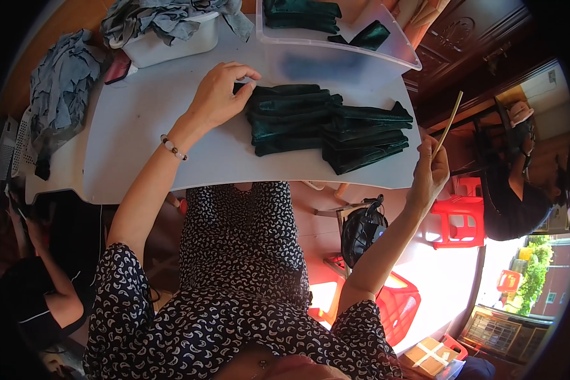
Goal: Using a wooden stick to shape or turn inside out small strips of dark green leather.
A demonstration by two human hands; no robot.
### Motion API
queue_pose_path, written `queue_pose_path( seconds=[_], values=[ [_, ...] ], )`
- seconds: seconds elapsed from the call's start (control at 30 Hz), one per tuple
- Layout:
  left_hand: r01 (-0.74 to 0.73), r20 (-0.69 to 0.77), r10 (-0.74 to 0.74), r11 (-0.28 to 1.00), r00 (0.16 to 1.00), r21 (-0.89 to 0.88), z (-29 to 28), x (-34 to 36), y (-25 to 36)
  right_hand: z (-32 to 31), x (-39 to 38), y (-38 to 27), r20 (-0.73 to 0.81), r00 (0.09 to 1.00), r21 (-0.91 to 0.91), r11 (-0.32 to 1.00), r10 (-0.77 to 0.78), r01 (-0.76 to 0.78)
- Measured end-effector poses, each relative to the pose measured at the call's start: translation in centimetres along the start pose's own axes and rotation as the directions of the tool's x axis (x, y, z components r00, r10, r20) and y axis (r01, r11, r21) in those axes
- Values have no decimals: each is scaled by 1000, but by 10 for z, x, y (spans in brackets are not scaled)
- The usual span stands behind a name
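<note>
Several dark green velvety cloth pieces point(291, 117) lie in two overlapping stacks on the pale table, long and narrow in shape. At their far left end is my left hand point(216, 98), its thumb and forefinger curled nearly together. Dark cloth shows in the gap between those fingers; whether they pinch anything is too small to tell. My right hand point(432, 168) is closed round a thin gold-coloured stick point(449, 120), held upright and tilted just off the table's right edge. That hand is apart from the cloth.
A clear plastic bin point(342, 54) with more green pieces stands at the back. Grey cloths fill a white tub point(171, 44); another grey heap point(63, 88) lies at left. Red stools point(459, 218) and a black bag point(363, 231) are at right. Other people sit on both sides.
</note>
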State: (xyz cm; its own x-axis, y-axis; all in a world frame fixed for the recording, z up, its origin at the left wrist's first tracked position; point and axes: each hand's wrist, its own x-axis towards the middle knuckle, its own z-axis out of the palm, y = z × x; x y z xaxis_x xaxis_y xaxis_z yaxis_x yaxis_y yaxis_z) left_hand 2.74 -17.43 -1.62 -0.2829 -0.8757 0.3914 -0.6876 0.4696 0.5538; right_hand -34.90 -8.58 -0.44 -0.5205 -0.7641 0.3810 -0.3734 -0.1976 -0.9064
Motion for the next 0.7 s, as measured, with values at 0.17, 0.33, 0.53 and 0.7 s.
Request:
queue_pose_path(
  seconds=[0.17, 0.33, 0.53, 0.7],
  values=[
    [28, 98, -33, 998, 995, 48, -11, -6, -7, -1, -36, -19, 10, 998, 61, 996, 57, -58],
    [130, 273, -137, 991, 952, 43, -20, -8, -6, 5, -65, -21, 55, 994, 99, 990, 92, -97],
    [-42, 153, 49, 998, 987, -50, -12, -19, -5, 15, -91, -19, 192, 976, 218, 966, 99, -141],
    [-174, 81, 169, 983, 982, 65, -8, -22, -2, 22, -99, -27, 267, 958, 194, 968, 105, -160]
  ],
)
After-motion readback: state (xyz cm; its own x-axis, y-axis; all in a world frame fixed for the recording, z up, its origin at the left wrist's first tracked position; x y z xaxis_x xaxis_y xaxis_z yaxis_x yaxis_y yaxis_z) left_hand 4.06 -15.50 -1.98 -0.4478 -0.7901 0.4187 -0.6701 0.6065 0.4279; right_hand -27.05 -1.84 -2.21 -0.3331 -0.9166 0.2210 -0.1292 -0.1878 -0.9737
